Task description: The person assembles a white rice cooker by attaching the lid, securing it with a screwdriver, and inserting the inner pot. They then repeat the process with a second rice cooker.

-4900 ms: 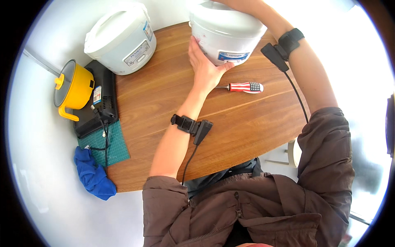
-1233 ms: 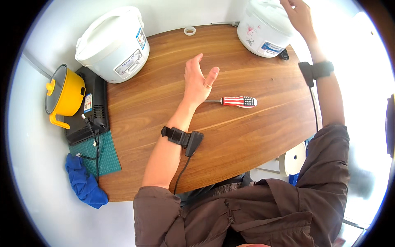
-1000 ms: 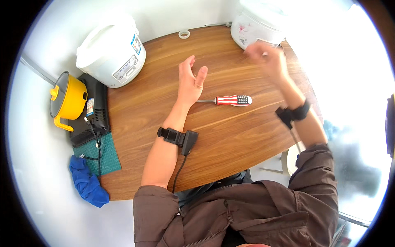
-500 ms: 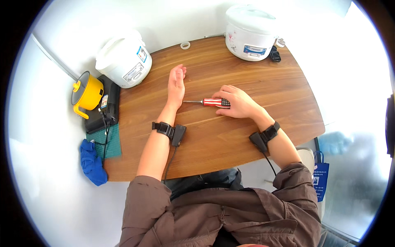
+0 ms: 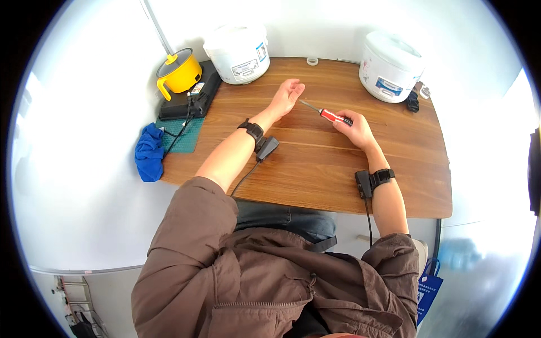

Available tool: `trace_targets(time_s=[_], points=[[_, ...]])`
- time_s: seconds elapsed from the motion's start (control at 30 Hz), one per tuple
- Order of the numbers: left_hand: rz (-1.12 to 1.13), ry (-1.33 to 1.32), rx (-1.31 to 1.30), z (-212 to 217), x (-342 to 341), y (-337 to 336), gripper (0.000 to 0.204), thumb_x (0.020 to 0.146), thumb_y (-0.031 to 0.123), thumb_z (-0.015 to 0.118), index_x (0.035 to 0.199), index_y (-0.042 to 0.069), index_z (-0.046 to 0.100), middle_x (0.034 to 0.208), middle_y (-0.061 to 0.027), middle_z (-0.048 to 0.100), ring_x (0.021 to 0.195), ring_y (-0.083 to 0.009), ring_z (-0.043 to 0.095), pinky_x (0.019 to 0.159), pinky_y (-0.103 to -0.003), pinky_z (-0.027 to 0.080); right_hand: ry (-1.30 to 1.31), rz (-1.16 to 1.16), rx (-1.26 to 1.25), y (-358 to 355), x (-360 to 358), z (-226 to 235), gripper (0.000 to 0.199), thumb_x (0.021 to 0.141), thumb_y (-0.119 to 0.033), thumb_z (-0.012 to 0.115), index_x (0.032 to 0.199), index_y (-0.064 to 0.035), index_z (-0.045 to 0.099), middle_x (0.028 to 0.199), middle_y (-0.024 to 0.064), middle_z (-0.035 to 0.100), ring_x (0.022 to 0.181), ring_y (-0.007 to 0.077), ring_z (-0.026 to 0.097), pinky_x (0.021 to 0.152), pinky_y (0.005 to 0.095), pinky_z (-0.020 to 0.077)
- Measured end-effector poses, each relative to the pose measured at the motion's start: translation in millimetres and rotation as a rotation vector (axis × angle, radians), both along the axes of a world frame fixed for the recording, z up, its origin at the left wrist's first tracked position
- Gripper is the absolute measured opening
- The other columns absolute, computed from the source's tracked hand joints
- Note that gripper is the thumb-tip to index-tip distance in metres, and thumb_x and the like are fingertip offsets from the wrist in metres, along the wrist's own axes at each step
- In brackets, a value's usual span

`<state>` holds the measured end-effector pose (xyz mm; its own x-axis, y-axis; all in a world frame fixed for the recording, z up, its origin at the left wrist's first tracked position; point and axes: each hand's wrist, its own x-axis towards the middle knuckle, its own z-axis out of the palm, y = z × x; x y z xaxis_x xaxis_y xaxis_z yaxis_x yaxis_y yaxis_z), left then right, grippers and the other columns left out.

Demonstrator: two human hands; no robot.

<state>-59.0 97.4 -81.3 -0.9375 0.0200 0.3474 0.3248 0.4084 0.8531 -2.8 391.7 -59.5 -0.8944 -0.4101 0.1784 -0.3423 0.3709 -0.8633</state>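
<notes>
A screwdriver point(image 5: 333, 116) with a red, white and black handle and a thin metal shaft is in my right hand point(image 5: 357, 130). That hand grips the rear end of the handle, and the shaft slants up and to the left. My left hand point(image 5: 288, 97) holds nothing; its fingers are partly curled, with the thumb apart from them. The screwdriver's tip lies close to the left fingers, with a small gap between. Both wrists carry a black strap with a small cabled device.
On the wooden table point(image 5: 293, 169), two white rice cookers point(image 5: 239, 59) point(image 5: 389, 67) stand at the back. A tape roll point(image 5: 312, 61) sits between them. Far left are a yellow pot point(image 5: 183, 74), a black appliance point(image 5: 209, 84), a green mat point(image 5: 187, 141) and a blue cloth point(image 5: 150, 152).
My right hand has closed on the screwdriver's handle and tilted its tip up towards my left hand. The left fingers have spread somewhat. The whole view has shifted as my head turned.
</notes>
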Motion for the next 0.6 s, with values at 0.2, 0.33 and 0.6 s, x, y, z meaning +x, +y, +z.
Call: trace_targets(time_s=[0.2, 0.33, 0.6], points=[[0.263, 0.561, -0.678, 68.1, -1.5, -53.1, 0.045, 0.094, 0.031, 0.074, 0.129, 0.005, 0.060, 0.123, -0.0161, 0.059, 0.118, -0.0364, 0.054, 0.102, -0.046, 0.045, 0.025, -0.020, -0.039, 1.9, -11.5, -5.8, 0.039, 0.091, -0.029, 0.073, 0.114, 0.0023, 0.070, 0.089, 0.0082, 0.070, 0.083, 0.0158, 0.062, 0.079, 0.0319, 0.0505], [0.510, 0.743, -0.818, 126.2, -32.2, -90.3, 0.037, 0.094, 0.019, 0.069, 0.127, 0.004, 0.061, 0.123, -0.0156, 0.057, 0.116, -0.0373, 0.055, 0.099, -0.050, 0.044, -0.015, -0.022, -0.071, 0.4, -13.4, -4.8, 0.038, 0.091, -0.029, 0.073, 0.112, 0.0026, 0.070, 0.088, 0.0071, 0.069, 0.081, 0.0144, 0.060, 0.077, 0.0316, 0.0497], [0.783, 0.406, -1.051, 156.5, -116.6, -202.3, 0.047, 0.102, 0.034, 0.056, 0.136, 0.002, 0.057, 0.142, -0.0211, 0.054, 0.131, -0.0399, 0.051, 0.112, -0.056, 0.035, -0.154, -0.012, -0.174, -11.3, -14.3, -2.4, 0.029, 0.093, -0.023, 0.072, 0.107, 0.0019, 0.070, 0.086, -0.0006, 0.063, 0.079, 0.0097, 0.053, 0.074, 0.0273, 0.0449]])
